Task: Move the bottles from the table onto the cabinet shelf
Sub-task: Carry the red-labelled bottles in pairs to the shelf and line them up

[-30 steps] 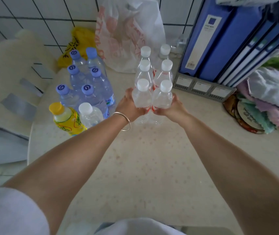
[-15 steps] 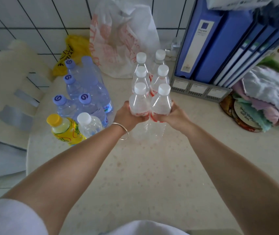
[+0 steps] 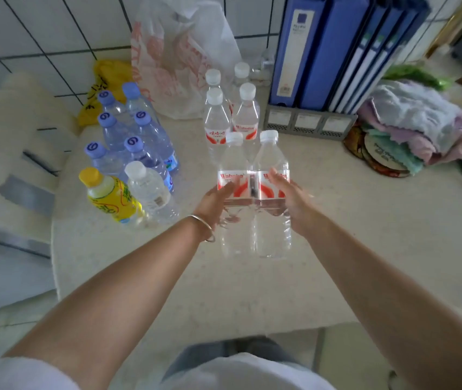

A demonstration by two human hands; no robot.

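Two clear water bottles with white caps and red labels, the left bottle (image 3: 234, 161) and the right bottle (image 3: 269, 156), are held side by side above the pale table (image 3: 364, 235). My left hand (image 3: 215, 202) grips the left one and my right hand (image 3: 293, 202) grips the right one, fingers lying over the labels. Behind them several more white-capped bottles (image 3: 217, 119) stand on the table. To the left stand a cluster of blue-capped bottles (image 3: 135, 142), a yellow drink bottle (image 3: 110, 197) and a clear bottle (image 3: 149, 192). No cabinet shelf is in view.
Blue binders (image 3: 322, 52) in a grey rack stand at the back right, with a pile of cloths (image 3: 409, 122) beside them. A plastic bag (image 3: 179, 66) leans on the tiled wall. A pale chair (image 3: 13, 130) is left of the table.
Both hands have lifted the front pair of bottles off the table and drawn them toward me, away from the remaining white-capped bottles.
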